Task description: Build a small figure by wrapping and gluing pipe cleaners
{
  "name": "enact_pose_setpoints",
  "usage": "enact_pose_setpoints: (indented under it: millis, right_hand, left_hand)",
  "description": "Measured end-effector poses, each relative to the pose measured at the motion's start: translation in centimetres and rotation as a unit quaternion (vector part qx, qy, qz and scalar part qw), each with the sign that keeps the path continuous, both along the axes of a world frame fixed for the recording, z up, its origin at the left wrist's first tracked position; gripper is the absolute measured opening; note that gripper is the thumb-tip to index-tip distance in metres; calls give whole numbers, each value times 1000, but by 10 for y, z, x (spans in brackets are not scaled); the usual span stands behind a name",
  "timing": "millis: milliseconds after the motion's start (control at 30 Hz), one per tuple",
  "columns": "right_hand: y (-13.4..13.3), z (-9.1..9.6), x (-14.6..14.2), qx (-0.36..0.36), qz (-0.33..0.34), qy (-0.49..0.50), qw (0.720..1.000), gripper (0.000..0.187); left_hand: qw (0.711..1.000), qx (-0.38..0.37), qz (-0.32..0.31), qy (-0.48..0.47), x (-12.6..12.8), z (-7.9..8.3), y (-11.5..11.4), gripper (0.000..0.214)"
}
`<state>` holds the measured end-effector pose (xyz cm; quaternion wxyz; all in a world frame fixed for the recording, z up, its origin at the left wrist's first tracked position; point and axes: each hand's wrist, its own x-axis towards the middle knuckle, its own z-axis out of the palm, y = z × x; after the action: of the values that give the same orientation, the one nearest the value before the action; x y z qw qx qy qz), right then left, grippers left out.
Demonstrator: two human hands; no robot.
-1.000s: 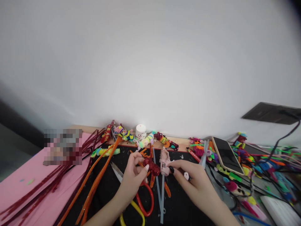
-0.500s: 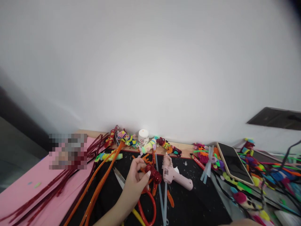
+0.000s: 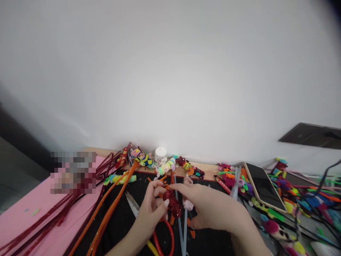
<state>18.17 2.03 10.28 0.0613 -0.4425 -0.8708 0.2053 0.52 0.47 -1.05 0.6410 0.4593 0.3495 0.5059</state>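
Note:
A red, glittery coiled pipe-cleaner piece (image 3: pixel 173 205) is pinched between the thumb and fingers of my left hand (image 3: pixel 152 209), above the black mat (image 3: pixel 213 240). My right hand (image 3: pixel 213 208) reaches across from the right, thumb and fingers apart, its fingertips at the upper end of the red piece. Whether they touch it I cannot tell. Beneath that hand, the pink glue gun (image 3: pixel 188 204) is mostly hidden. Scissors with red handles (image 3: pixel 172 233) lie below my left hand. Bits of orange pipe cleaner (image 3: pixel 192 233) are scattered around.
Long orange pipe cleaners (image 3: pixel 113 209) and dark red ones (image 3: pixel 53 217) lie to the left, partly over a pink sheet (image 3: pixel 34 204). Translucent glue sticks (image 3: pixel 184 234) point toward me. Small figures and a white cup (image 3: pixel 160 156) line the wall. A phone (image 3: pixel 263 186) sits right, among colourful pieces.
My right hand has come in from the lower right to the red piece and now covers much of the glue gun. My left hand still holds the red piece.

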Motion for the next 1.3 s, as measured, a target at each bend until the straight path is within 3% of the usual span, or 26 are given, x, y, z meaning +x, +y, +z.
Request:
enact_pose_setpoints:
  millis: [67, 167, 267, 500, 800, 1300]
  right_hand:
    - [4, -6, -6, -39, 35, -32, 998, 75]
    - [7, -8, -9, -57, 48, -31, 997, 66]
    - [8, -8, -7, -54, 58, -22, 997, 55]
    - [10, -6, -4, -60, 68, 4, 996, 52]
    - [13, -11, -5, -25, 83, -44, 995, 37]
    - [13, -9, -14, -6, 100, -118, 988, 44]
  left_hand:
    - [1000, -1, -17, -15, 1, 0, 0, 43]
    - [999, -9, -43, -31, 2, -2, 0, 48]
    - [998, -20, -51, -42, 3, -3, 0, 49]
    - [996, -58, -43, -50, 4, 2, 0, 51]
    - [993, -103, -47, -40, 8, 9, -3, 48]
    - [990, -108, -81, -46, 5, 1, 0, 49]
